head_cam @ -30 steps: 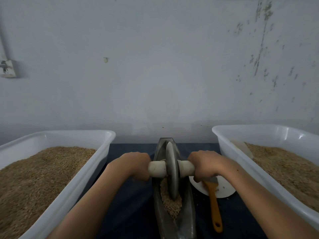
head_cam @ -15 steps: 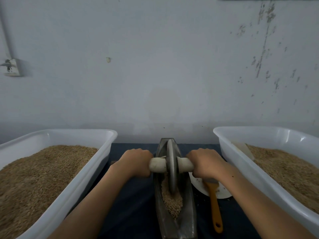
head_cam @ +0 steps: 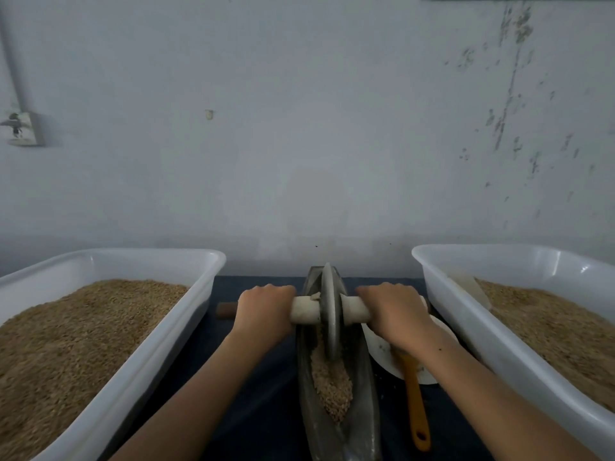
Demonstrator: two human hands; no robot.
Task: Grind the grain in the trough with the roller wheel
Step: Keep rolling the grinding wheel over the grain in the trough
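Dull grey metal trough (head_cam: 364, 410) and roller wheel (head_cam: 330, 314); glossy white plastic tubs (head_cam: 499, 334); matt painted wall (head_cam: 299, 128).

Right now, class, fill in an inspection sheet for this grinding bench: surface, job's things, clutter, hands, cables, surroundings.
Surface: dark cloth under everything.
Job's things: roller wheel upright in the trough; grain heaped near the wheel.
Clutter: orange-handled brush on a white plate; two white tubs of grain.
Hands: left hand and right hand grip the axle handle.
Cables: nothing seen.
Surroundings: stained wall, wall fitting.
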